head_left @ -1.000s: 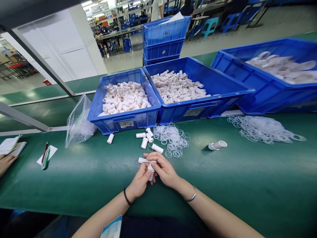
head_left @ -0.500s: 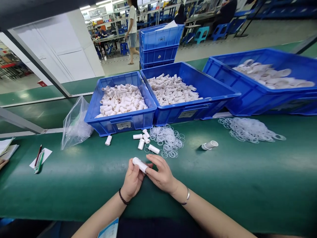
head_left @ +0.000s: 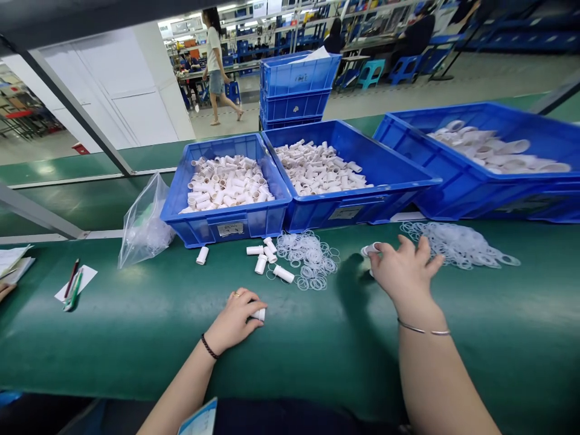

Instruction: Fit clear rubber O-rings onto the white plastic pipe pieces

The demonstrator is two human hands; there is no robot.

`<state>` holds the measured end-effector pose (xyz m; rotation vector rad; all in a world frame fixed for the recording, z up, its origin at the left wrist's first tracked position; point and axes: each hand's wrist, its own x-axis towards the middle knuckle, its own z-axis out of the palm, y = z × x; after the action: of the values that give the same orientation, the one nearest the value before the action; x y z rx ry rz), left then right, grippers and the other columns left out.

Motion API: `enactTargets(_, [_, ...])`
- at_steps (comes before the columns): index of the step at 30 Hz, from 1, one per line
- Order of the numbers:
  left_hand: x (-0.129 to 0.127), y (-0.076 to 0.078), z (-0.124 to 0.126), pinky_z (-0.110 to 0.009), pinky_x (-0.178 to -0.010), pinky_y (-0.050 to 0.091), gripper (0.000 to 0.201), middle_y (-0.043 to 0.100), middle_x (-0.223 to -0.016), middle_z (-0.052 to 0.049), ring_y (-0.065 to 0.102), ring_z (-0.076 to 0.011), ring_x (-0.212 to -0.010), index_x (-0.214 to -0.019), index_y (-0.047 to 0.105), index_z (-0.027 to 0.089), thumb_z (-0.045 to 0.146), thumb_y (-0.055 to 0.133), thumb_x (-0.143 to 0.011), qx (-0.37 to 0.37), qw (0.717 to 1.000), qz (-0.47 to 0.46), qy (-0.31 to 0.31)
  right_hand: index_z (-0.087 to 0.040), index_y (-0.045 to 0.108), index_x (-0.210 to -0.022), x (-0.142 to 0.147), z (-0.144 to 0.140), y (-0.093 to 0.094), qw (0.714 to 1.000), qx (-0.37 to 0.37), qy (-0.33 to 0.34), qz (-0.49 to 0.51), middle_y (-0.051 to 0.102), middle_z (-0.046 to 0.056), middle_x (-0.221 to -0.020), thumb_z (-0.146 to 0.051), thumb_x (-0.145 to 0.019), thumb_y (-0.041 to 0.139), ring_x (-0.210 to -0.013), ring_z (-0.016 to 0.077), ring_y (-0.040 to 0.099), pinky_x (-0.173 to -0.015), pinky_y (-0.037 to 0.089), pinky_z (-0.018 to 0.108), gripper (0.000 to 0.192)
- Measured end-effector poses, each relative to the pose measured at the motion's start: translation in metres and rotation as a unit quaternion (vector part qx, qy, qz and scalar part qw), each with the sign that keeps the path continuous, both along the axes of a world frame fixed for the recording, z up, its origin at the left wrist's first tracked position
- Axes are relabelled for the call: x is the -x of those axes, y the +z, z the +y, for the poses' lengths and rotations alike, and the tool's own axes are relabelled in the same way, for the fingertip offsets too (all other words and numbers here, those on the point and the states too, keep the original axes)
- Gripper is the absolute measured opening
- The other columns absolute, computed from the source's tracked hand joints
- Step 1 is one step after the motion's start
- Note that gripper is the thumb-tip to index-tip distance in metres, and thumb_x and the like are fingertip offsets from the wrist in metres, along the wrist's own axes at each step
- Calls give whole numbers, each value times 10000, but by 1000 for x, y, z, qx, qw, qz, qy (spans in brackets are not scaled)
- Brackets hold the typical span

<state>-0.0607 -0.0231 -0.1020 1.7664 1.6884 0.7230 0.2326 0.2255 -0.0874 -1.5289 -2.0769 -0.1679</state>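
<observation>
Low over the green table, my left hand (head_left: 238, 318) is closed around a short white plastic tube (head_left: 260, 314), whose collared end shows past the fingers. Further right, my right hand (head_left: 405, 266) pinches a larger white tube (head_left: 370, 248) between thumb and forefinger, the other fingers spread; much of that tube is hidden. Between the hands lie several short white tubes (head_left: 284, 274) beside a pile of thin clear rings (head_left: 310, 257). A second heap of larger clear rings (head_left: 462, 241) spreads just beyond my right hand.
Blue bins (head_left: 226, 220) of white tubes line the back of the table, with a bin of larger pieces (head_left: 453, 181) at right. A clear plastic bag (head_left: 147, 226) stands left. A green cutter (head_left: 74, 293) and a pen lie on paper. A person (head_left: 215, 60) walks behind.
My hands have moved apart. The left hand has lowered the short tube to the table, and the right has let it go and reached right to the larger tube.
</observation>
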Motion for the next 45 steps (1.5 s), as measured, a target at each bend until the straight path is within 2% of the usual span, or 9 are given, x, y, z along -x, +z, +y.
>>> enactTargets(5, [-7,-1,1,-389,-872,406,246,642,-974,-64,508,-256,-991,-1032,630,231,227,667,-789,-12,995,-54,85,-118,663,-979,-1,-4,-2,999,-41,-8,-20,508,248,-1244,-325,-887,478,-1223,429,380,-911,344,602,292])
enactTargets(8, [-12,-4,1,-346,-821,434,229,631,-988,-60,543,-216,-910,-988,600,207,209,668,-769,6,980,-125,152,-143,680,-918,19,-21,2,996,-22,90,4,614,167,-1001,-323,-909,462,-957,287,561,-810,453,399,283])
enactTargets(11, [-18,-9,4,-328,-830,452,263,639,-1055,-69,581,-184,-885,-1025,556,198,244,660,-788,23,950,-260,170,-202,688,-924,49,-48,-2,973,78,216,-9,629,68,-892,-319,-933,466,-746,169,593,-667,464,266,251])
enactTargets(16, [-26,-16,6,-322,-830,465,408,631,-1035,-84,589,-189,-904,-1078,564,174,375,717,-757,35,888,-423,178,-233,694,-966,83,-75,-16,948,154,249,-128,608,58,-908,-273,-910,530,-815,175,609,-572,428,227,178])
enactTargets(20, [-27,-19,5,-309,-799,466,535,617,-1009,-78,587,-191,-914,-1232,505,187,441,677,-793,58,861,-475,173,-219,691,-854,81,-74,-16,948,158,256,-104,607,62,-921,-256,-909,526,-831,181,612,-578,438,230,178])
enactTargets(24, [-29,-24,7,-265,-691,440,448,576,-971,-57,558,-139,-776,-1187,504,182,467,591,-853,37,877,-443,180,-217,665,-916,81,-82,-7,940,166,295,33,651,60,-933,-295,-943,458,-804,174,628,-637,475,251,223])
enactTargets(27, [-32,-24,7,-268,-684,422,363,569,-958,-59,525,-136,-756,-1128,508,168,460,474,-916,38,908,-379,173,-229,653,-936,90,-99,-3,888,236,373,127,683,30,-874,-320,-943,466,-740,155,637,-671,494,253,208])
enactTargets(31, [-38,-19,4,-319,-825,424,418,547,-1014,-60,532,-178,-900,-1181,406,180,394,580,-866,13,941,-284,181,-227,658,-931,105,-119,-3,847,275,431,146,698,26,-886,-304,-940,475,-777,156,648,-716,501,268,199])
enactTargets(45, [-45,-19,4,-353,-818,427,259,521,-1005,-68,530,-201,-901,-1076,406,187,362,491,-905,24,970,-161,182,-223,655,-944,110,-124,-12,844,272,446,117,686,31,-893,-283,-950,460,-831,163,640,-725,492,270,204])
